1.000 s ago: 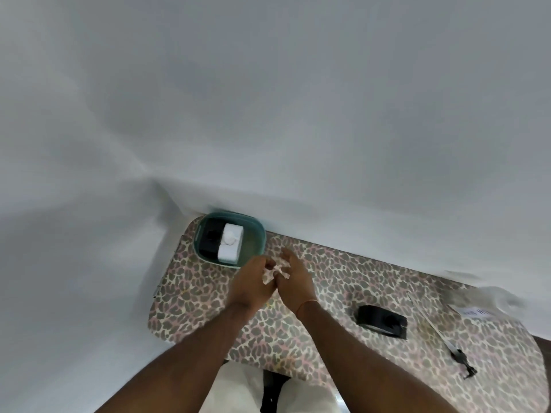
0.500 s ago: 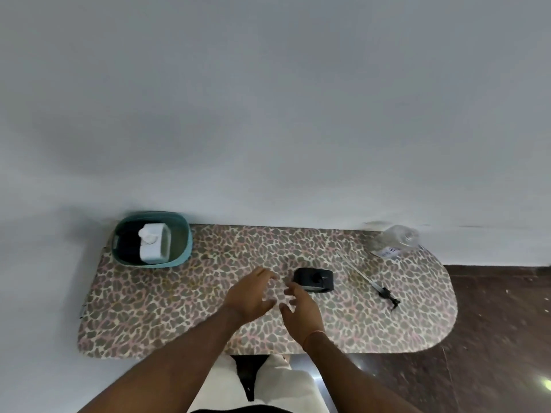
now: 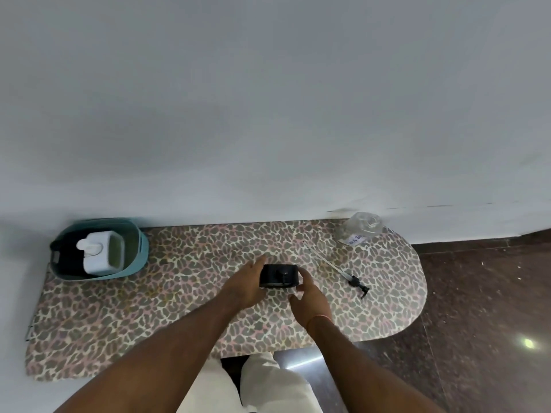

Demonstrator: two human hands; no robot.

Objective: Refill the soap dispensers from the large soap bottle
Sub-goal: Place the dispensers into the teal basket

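Black dispenser [image 3: 278, 275] x1 btwn 2 hands, white dispenser [image 3: 98, 256] x1 in tub [image 3: 140, 257].

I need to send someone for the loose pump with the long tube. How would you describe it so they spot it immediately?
Start at the leopard-print table against the white wall and go to its rounded right end. Between the clear glass bottle at the wall and the black box-shaped dispenser between both hands lies the pump. It is the only thin item: a black head on a long pale tube, lying flat.

1. Black soap dispenser [image 3: 278, 275]: squat, upright, table centre, between both hands.
2. White soap dispenser [image 3: 100, 256]: upright in teal tub, 9 o'clock.
3. Clear bottle [image 3: 361, 228]: capless, 2 o'clock; its pump [image 3: 340, 271] lies flat alongside.
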